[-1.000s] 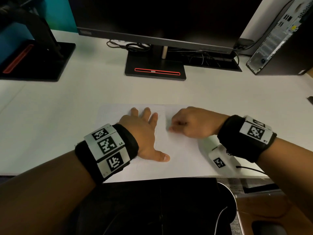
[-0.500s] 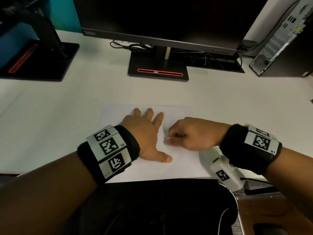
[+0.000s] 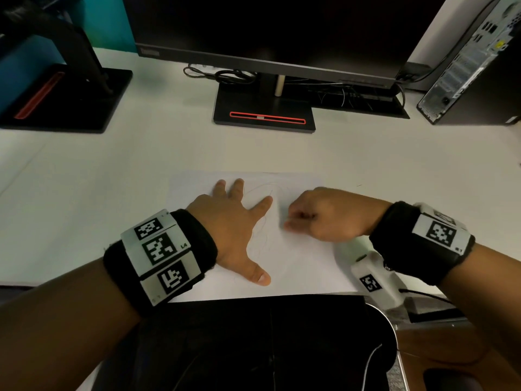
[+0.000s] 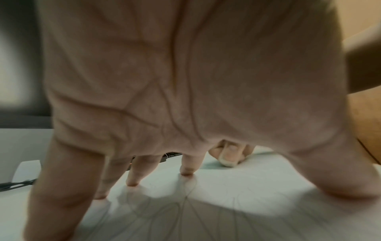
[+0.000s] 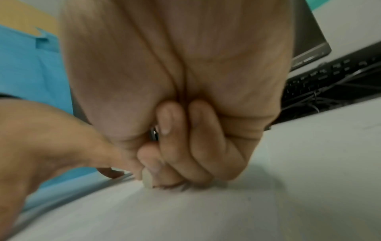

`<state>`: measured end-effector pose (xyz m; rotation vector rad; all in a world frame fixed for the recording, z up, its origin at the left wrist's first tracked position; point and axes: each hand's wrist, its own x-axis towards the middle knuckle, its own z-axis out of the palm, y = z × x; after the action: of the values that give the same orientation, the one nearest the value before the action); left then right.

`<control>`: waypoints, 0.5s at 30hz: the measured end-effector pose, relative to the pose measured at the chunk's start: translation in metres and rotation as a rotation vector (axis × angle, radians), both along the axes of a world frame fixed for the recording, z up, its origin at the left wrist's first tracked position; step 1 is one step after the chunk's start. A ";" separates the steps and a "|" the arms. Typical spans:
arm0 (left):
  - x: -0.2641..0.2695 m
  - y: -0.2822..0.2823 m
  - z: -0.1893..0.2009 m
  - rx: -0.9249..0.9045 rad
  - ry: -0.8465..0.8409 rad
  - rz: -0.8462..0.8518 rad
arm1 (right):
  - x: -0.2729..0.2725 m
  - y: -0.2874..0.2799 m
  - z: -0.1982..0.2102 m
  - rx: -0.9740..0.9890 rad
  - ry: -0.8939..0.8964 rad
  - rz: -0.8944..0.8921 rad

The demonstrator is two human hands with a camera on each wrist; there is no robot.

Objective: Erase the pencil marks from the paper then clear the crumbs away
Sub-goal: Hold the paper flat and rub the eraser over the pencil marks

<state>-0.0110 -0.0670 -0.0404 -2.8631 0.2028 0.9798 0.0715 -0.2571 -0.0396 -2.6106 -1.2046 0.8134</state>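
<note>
- A smooth white desk [image 3: 84,170] fills the scene, matte and flat, with a teal wall panel behind its far left corner.
- At far left stands a black monitor stand [image 3: 64,100], a flat square base with a red slot, under a curved black arm.
- In the middle at the back is a wide black monitor [image 3: 267,32] on a rectangular base [image 3: 263,114] with a red-outlined slot; tangled thin black cables [image 3: 222,73] lie behind it.
- The paper [image 3: 304,266], a thin white rectangular sheet, lies flat at the near edge of the desk, with faint curved pencil marks [image 3: 262,235] looping across its middle.
- The left hand [image 3: 234,230] lies flat on the left half of the sheet, fingers straight and spread, thumb stretched toward the near edge, fingertips [image 4: 186,171] pressing the paper.
- The right hand [image 3: 324,215] is curled into a loose fist just right of the left, knuckles resting on the paper.
- In the right wrist view its thumb and forefinger pinch a small pale rounded eraser [image 5: 147,178], whose tip touches the sheet.
- Both wrists wear black fabric bands carrying white plates with square black-and-white codes.
- At far right stands a grey metal computer tower [image 3: 468,66] with a perforated back panel.
</note>
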 end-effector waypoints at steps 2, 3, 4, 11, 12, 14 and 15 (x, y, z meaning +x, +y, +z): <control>0.001 -0.001 0.001 0.012 0.006 0.009 | -0.002 0.003 -0.003 0.047 -0.054 0.014; 0.001 -0.002 0.001 0.019 0.009 0.011 | -0.008 0.005 -0.004 0.052 -0.044 0.055; 0.000 -0.002 0.001 0.024 0.013 0.012 | -0.015 0.006 -0.005 0.045 -0.013 0.098; 0.002 -0.004 0.002 0.060 0.022 0.014 | -0.006 0.005 -0.002 0.054 -0.067 0.001; 0.002 -0.004 0.002 0.057 0.023 0.016 | -0.012 0.007 -0.004 0.063 -0.068 0.026; 0.002 -0.003 0.000 0.043 0.027 0.024 | -0.027 0.012 -0.007 0.059 -0.009 0.094; 0.002 -0.003 0.000 0.035 0.031 0.029 | -0.031 0.012 -0.007 0.048 0.029 0.107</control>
<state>-0.0088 -0.0701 -0.0403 -2.8282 0.1460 1.0233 0.0403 -0.2454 -0.0462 -2.5060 -1.3478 0.8277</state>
